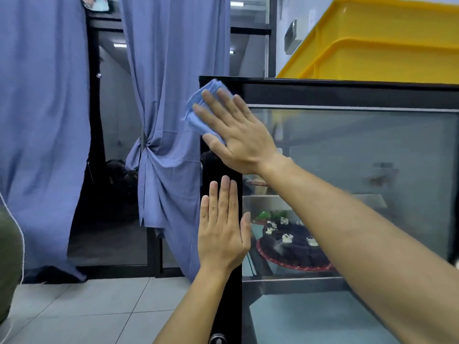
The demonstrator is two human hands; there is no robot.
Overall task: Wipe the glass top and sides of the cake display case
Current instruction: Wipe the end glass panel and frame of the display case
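Note:
The cake display case (pixel 347 94) fills the right half of the view, with a black frame and a glass side (pixel 360 150). A chocolate cake (pixel 293 247) on a red board stands on a shelf inside. My right hand (pixel 238 135) presses a folded blue cloth (pixel 201 108) flat against the case's upper left corner, fingers straight. Lower down, my left hand (pixel 223 229) lies flat with straight fingers on the black corner post (pixel 221 167) and holds nothing.
Yellow plastic crates (pixel 387 43) are stacked on top of the case. Blue curtains (pixel 171 120) hang to the left before dark glass doors. The floor (pixel 99 311) is pale tile. A dark green garment (pixel 10 264) shows at the left edge.

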